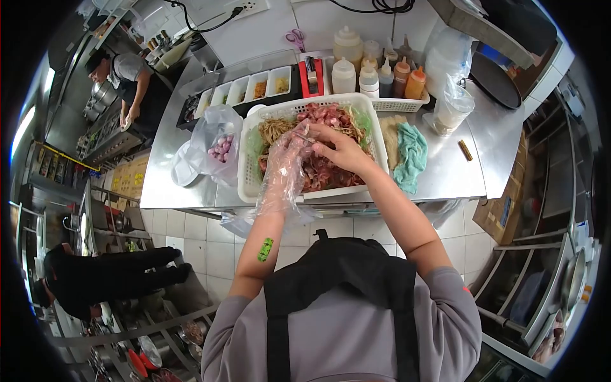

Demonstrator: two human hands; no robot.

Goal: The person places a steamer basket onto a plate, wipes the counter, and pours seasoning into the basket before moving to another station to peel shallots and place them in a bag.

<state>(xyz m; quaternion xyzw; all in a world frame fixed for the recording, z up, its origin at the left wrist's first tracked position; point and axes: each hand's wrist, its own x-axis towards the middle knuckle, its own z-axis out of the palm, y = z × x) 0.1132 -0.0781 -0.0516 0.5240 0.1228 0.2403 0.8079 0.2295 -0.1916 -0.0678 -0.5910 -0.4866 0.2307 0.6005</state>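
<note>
While the left hand [287, 159] lies loosely open inside a baggy plastic glove [277, 191], holding nothing, the bare right hand [340, 149] pinches the film at its fingertips; I'd say the glove is being fitted. Both hang over the white basket [249, 184] of meat [324, 173] and noodles [277, 127]. Next, the film wants snugging down. Sauce bottles [369, 73] stand beyond.

Over the white basket [248, 167] of meat and noodles, the bare right hand [340, 148] touches the plastic-gloved left hand [289, 153].

white plastic basket [249, 167], brushed steel counter [458, 167]
</note>
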